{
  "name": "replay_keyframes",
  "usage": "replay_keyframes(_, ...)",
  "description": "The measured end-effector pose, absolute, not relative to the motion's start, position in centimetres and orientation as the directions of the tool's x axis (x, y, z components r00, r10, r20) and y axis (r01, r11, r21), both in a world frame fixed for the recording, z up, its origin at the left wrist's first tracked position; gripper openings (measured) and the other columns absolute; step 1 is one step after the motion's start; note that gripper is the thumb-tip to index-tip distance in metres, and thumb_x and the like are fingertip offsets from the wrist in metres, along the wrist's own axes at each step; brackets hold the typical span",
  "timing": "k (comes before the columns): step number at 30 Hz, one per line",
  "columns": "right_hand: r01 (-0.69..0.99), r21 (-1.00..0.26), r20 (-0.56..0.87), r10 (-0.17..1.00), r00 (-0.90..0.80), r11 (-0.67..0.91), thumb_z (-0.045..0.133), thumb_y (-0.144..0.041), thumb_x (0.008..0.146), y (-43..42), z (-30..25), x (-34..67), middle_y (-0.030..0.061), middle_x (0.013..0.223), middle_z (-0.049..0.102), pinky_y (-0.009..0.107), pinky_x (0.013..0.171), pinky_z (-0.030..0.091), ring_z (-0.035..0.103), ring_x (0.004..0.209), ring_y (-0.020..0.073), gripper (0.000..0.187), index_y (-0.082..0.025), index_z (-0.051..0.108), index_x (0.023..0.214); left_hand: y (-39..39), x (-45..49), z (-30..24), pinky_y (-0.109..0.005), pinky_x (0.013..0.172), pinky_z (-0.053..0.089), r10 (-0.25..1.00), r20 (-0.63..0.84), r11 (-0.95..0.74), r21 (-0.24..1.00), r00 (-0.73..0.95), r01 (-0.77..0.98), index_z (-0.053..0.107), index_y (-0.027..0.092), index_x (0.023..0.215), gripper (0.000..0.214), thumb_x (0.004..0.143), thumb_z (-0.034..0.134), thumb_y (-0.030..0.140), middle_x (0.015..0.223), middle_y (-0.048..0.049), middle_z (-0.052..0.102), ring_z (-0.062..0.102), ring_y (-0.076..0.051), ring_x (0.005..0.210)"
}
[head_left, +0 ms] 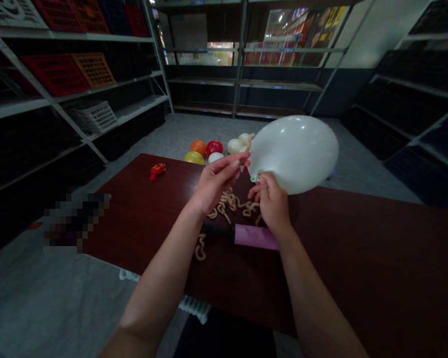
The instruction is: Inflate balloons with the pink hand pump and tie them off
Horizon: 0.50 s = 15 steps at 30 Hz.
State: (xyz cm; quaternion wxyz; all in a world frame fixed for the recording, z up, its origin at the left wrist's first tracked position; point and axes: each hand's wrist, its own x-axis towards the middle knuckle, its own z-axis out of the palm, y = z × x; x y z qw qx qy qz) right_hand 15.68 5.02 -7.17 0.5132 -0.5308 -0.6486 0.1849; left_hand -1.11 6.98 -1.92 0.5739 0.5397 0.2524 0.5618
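A large inflated white balloon [294,151] sits above the table, its pale green-tinted neck toward me. My right hand [272,201] is closed, pinching the balloon at its neck with thumb and fingers. Just left of the neck, my left hand [218,179] has its fingers pressed together around a tan cord-like strip [250,142], whose end sticks up beside the balloon. Several curled tan strips [231,200] lie on the table below my hands. A hand pump [256,236] with a pink-purple barrel lies under my right wrist, its dark end partly behind my left forearm.
The dark red-brown table [358,258] spreads before me. A small red item with yellow print [157,171] lies at its far left. Beyond it are several inflated balloons, among them orange [198,147] and yellow [194,158]. Shelves with crates [93,69] line the left; more shelving [241,84] stands behind.
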Motion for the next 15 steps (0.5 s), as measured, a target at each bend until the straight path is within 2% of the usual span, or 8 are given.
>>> replay_keyframes(3, 0.395, -0.84, 0.428, 0.902, 0.06, 0.372, 0.04, -0.042, 0.101, 5.0, -7.3, 15.5, -0.0061, 0.061, 0.064, 0.025, 0.053, 0.044, 0.054, 0.046, 0.01, 0.027, -0.025, 0.059, 0.11, 6.7, -0.6, -2.4, -0.035, 0.094, 0.052, 0.812, 0.526, -0.506, 0.851, 0.255, -0.142, 0.079, 0.023, 0.108, 0.024, 0.088, 0.073, 0.033, 0.112, -0.0076, 0.076, 0.067, -0.02, 0.103)
replay_keyframes(5, 0.282, -0.891, 0.383, 0.923, 0.046, 0.356, 0.044, -0.047, 0.099, 5.0, -7.1, 15.4, -0.0068, 0.06, 0.062, 0.026, 0.048, 0.043, 0.055, 0.045, 0.0113, 0.03, -0.027, 0.059, 0.115, 6.7, -0.4, -2.6, -0.041, 0.103, 0.049, 0.728, 0.618, -0.644, 0.765, 0.297, -0.014, 0.078, 0.025, 0.111, 0.025, 0.086, 0.075, 0.028, 0.116, -0.0078, 0.076, 0.066, -0.022, 0.111)
replay_keyframes(10, 0.038, -0.958, 0.28, 0.958, -0.061, 0.283, 0.057, -0.045, 0.089, 4.7, -5.9, 15.1, -0.0053, 0.065, 0.063, 0.028, 0.044, 0.044, 0.059, 0.048, 0.0136, 0.024, -0.028, 0.06, 0.106, 7.1, -0.5, -2.8, -0.046, 0.106, 0.047, 0.613, 0.696, -0.781, 0.603, 0.374, 0.159, 0.073, 0.028, 0.125, 0.041, 0.085, 0.075, 0.02, 0.123, -0.0074, 0.074, 0.064, -0.023, 0.116)
replay_keyframes(15, -0.033, -0.966, 0.259, 0.964, -0.065, 0.258, 0.055, -0.047, 0.091, 4.3, -5.3, 15.1, -0.0062, 0.059, 0.06, 0.026, 0.043, 0.044, 0.059, 0.048, 0.0126, 0.023, -0.027, 0.06, 0.101, 7.0, -0.4, -3.1, -0.044, 0.105, 0.047, 0.583, 0.722, -0.807, 0.569, 0.373, 0.159, 0.074, 0.029, 0.122, 0.035, 0.089, 0.073, 0.022, 0.124, -0.0066, 0.074, 0.066, -0.021, 0.116)
